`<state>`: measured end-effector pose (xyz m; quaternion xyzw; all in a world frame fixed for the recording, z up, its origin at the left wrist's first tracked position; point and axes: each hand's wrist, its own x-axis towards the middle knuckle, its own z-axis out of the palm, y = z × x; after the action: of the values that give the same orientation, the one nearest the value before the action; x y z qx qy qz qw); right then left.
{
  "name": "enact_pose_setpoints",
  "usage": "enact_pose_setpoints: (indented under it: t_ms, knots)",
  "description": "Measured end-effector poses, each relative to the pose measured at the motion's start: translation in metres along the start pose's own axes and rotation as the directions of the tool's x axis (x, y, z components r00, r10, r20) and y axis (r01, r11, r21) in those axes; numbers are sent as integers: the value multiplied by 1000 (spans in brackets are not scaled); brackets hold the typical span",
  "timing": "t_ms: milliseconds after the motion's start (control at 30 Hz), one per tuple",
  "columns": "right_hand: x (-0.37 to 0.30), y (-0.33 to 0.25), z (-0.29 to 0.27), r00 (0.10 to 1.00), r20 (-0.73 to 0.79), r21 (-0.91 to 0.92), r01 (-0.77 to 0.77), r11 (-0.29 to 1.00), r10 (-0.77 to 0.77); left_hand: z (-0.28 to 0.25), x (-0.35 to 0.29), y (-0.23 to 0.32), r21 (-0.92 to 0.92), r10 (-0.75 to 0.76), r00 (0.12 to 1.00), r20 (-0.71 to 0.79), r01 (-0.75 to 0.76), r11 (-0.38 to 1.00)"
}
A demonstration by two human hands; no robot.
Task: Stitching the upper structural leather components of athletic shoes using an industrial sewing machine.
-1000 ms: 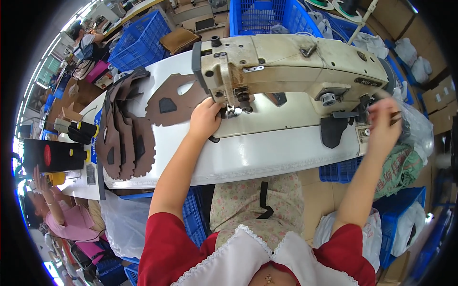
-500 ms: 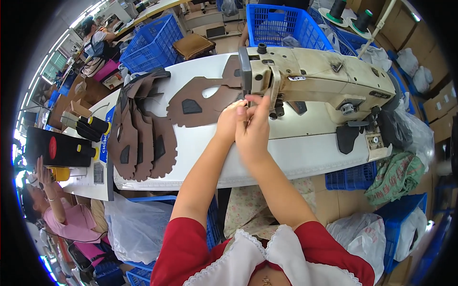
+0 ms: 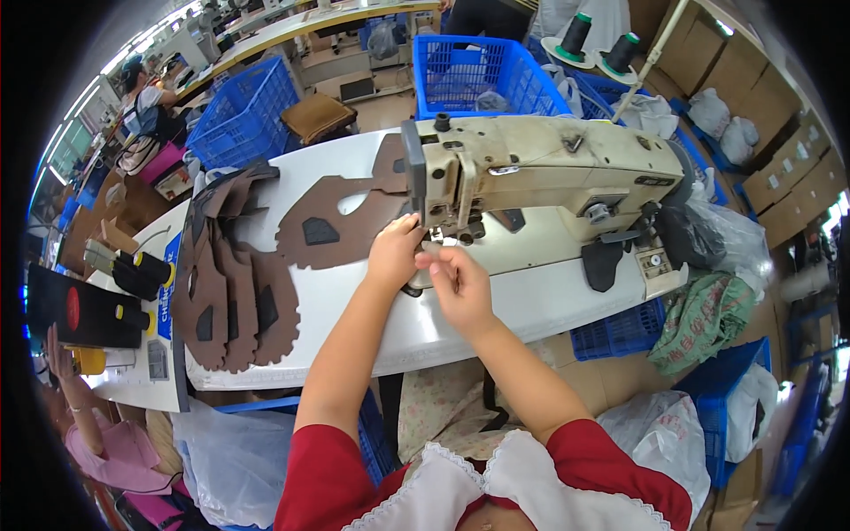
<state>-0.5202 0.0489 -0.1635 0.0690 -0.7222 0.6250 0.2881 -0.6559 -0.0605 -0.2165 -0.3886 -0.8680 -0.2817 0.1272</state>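
The sewing machine (image 3: 549,168) stands on the white table, its head over the right end of a flat brown panel (image 3: 341,234) with a cutout and a dark patch. My left hand (image 3: 392,254) lies beside the needle area at the panel's right edge, fingers stretched forward, tips partly hidden under the machine head. Just right of it, my right hand (image 3: 462,288) is closed in a pinch in front of the presser foot; what it holds, if anything, is too small to make out. A small dark shape (image 3: 412,290) shows by my left wrist.
Several brown panels (image 3: 235,310) lie stacked on the left of the table. A dark cut piece (image 3: 603,265) rests at the machine's right. Thread cones (image 3: 576,37) stand behind. Blue crates (image 3: 487,75) surround the table, and a co-worker (image 3: 119,451) sits at left.
My right hand has come down and toward me from the needle area, its fingers now drawn into a pinch. My left hand stays by the needle. The whole view has shifted slightly.
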Motion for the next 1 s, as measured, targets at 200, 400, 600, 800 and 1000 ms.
enact_pose_setpoints:
  t_ms: [200,400,600,800,1000]
  knots:
    - [-12,-21,-31,980,196,-215,57,975,-14,-17,12,-9,112,26,984,175,-46,993]
    - [-20,-39,-28,796,448,-424,-212,880,408,-9,25,-64,270,-19,998,-53,33,962]
    - [-8,-10,-21,612,488,14,-718,696,623,-7,25,-75,206,-111,976,-188,149,967]
    - [9,32,15,459,488,471,-855,218,742,-8,26,-74,139,-162,958,-235,198,970]
    - [55,42,62,347,379,809,-575,-125,858,-13,21,-77,53,-189,959,-213,205,977]
